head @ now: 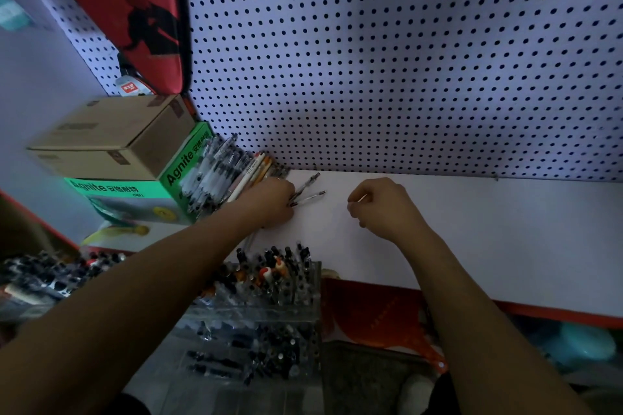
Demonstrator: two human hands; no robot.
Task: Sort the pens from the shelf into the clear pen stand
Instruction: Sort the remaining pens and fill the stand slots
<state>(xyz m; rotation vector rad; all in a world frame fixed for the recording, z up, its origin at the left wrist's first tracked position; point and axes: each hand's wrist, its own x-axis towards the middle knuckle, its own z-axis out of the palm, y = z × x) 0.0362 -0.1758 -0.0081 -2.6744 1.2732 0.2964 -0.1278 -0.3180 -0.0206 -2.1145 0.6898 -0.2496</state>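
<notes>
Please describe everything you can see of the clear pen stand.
The clear pen stand looks like transparent plastic, with stepped tiers pierced by rows of holes. It stands at the front edge of the white shelf, below the left hand. Many pens, mostly with dark caps, stand upright in its holes; a few are orange and white. The left forearm passes in front of it; contact cannot be judged.

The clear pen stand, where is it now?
In the head view, the clear pen stand sits low, centre-left, at the shelf's front edge, below the left hand.
</notes>
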